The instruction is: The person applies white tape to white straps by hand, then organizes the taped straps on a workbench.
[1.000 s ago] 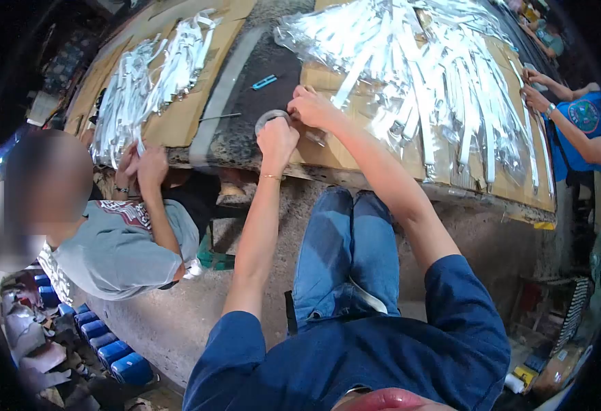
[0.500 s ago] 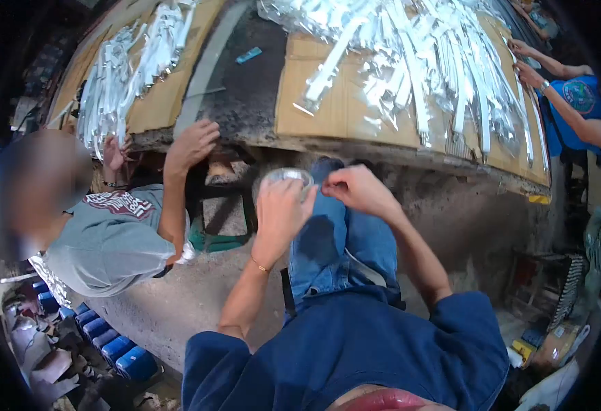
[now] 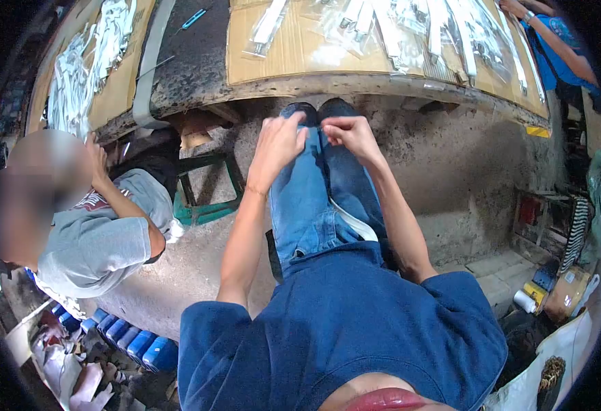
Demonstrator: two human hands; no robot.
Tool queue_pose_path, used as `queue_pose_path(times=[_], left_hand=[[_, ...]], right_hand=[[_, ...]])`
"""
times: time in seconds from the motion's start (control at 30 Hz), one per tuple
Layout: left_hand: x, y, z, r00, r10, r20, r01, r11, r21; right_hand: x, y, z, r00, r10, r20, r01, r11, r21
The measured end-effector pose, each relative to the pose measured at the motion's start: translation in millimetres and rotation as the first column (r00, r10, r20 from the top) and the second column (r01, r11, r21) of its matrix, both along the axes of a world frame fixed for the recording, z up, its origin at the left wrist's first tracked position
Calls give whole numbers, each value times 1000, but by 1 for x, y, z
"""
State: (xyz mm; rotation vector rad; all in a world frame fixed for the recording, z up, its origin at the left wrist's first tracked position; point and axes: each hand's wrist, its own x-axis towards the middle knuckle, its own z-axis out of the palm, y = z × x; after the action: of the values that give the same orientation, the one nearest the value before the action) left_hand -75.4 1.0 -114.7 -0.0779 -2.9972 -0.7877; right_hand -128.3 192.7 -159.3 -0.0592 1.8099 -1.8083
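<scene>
My left hand is held over my left thigh, fingers bent and thumb apart, with no object showing in it. Close by on the right, my right hand has its thumb and fingertips drawn together in a pinch; anything between them is too small to make out. Both hands hover above my blue jeans, short of the table edge. A pale strap lies across the jeans near my waist.
Ahead, a worktable carries cardboard with white straps in clear plastic, plus a blue tool. A seated person is at left, beside a green-edged stool; another person's arm reaches in at far right. Blue containers stand lower left.
The round, shiny clear object at my left hand is no longer visible. My view has shifted, so the table sits higher. The seated person's arm has drawn back from the table edge.
</scene>
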Motion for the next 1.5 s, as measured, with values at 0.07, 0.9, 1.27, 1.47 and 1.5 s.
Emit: queue_pose_path(times=[0.07,0.9,1.27,1.47,1.5], left_hand=[[-13,1,-6,999,-54,-2,53,996,-74],[-49,11,-36,996,37,83,0,915,-402],[-83,8,-27,880,257,398,-112,929,-353],[-79,18,-30,892,233,388,-90,932,-351],[-75,21,-32,914,213,346,-77,927,-367]], right_hand=[[-11,1,-5,1000,-12,24,12,1000,29],[-43,-25,-44,997,-51,-64,74,894,442],[-50,-29,-46,994,-93,50,63,902,428],[-40,-37,-53,985,-42,-165,134,794,594],[-37,-38,-53,957,-12,-290,198,759,621]])
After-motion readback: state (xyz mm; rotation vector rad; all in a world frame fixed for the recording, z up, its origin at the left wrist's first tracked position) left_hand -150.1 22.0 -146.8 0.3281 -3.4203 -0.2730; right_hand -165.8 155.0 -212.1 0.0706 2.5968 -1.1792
